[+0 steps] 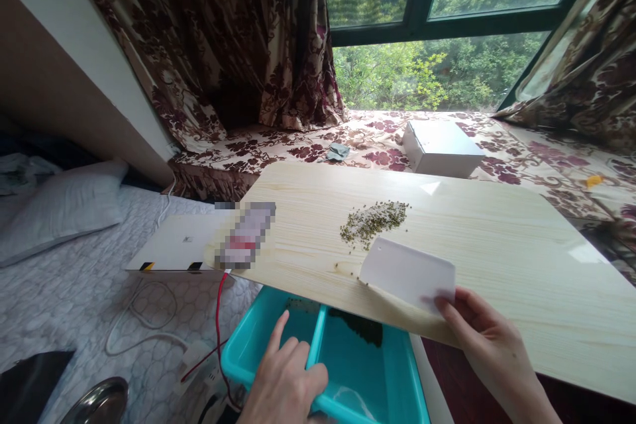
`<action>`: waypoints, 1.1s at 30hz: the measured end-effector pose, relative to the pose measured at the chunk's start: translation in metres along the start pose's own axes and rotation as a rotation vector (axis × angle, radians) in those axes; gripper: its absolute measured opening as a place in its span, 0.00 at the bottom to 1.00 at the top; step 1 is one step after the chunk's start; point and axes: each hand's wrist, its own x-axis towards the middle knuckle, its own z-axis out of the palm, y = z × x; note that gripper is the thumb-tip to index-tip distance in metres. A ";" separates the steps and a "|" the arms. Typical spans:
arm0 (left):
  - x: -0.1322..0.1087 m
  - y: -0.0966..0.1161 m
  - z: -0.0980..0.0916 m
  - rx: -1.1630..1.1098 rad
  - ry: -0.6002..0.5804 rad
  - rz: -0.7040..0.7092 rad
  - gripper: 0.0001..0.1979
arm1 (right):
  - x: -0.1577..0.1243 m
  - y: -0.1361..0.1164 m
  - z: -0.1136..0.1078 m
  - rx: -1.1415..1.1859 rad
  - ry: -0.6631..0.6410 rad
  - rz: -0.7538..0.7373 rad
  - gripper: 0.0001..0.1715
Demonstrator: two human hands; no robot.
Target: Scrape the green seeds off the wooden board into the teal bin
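Note:
My right hand (484, 328) grips the right end of a white plastic card (410, 271), which is tilted over the table (501, 238). Just beyond the card's left end lies a loose pile of small green beans mixed with white grains (375, 222). A few stray beans lie near the card's lower left corner. My left hand (288, 371) holds nothing. Its index finger points out over the left compartment of a turquoise divided bin (370, 381), with the other fingers curled. Dark green beans (360, 326) lie in the right compartment, and a thin scatter of grains lies in the left.
A blurred-out phone-like object (248, 235) with a red cable (218, 311) lies at the table's left end. A white box (442, 146) and a grey cloth (338, 151) rest on the window seat. On the bed are a white case (173, 245) and a metal bowl (99, 401).

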 end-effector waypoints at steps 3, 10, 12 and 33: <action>0.001 0.000 -0.001 -0.005 -0.001 -0.013 0.21 | 0.000 -0.001 0.004 0.012 -0.009 0.012 0.14; -0.002 -0.003 -0.003 -0.008 -0.004 -0.028 0.20 | 0.012 -0.006 0.021 0.070 -0.054 -0.030 0.13; -0.005 -0.005 -0.003 -0.014 -0.008 -0.043 0.18 | 0.011 -0.007 0.024 0.062 -0.081 -0.038 0.13; -0.019 -0.014 0.001 -0.033 0.009 -0.086 0.20 | 0.018 -0.025 0.025 -0.061 0.072 -0.097 0.17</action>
